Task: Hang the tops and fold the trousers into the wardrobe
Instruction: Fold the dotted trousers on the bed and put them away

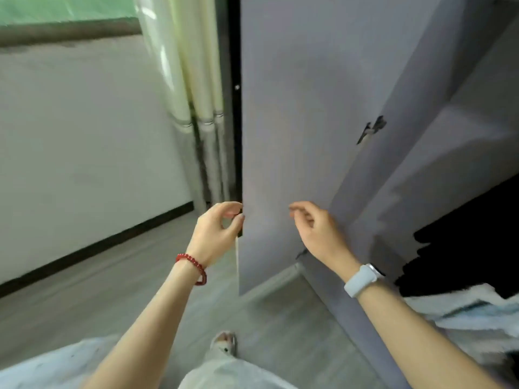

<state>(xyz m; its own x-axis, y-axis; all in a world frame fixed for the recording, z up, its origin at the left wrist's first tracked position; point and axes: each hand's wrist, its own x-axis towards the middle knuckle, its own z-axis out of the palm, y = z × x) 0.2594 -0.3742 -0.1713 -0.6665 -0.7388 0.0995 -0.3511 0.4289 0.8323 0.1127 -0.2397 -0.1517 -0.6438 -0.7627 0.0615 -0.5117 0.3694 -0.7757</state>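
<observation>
The grey wardrobe door [295,122] stands swung out in front of me. My left hand [217,230], with a red bead bracelet on its wrist, pinches the door's free edge between thumb and fingers. My right hand [316,230], with a white watch on its wrist, hovers just in front of the door's face; its fingers are loosely curled and hold nothing. Inside the wardrobe at the right lie dark garments [463,248], and a white and pale blue cloth [466,307] sits below them. The picture is blurred.
A cream curtain [196,80] hangs left of the door beside a black frame [234,108]. The white wall [84,150] with a dark skirting runs along the left. Grey floor [126,276] lies below; my foot [224,342] and pale clothing show at the bottom.
</observation>
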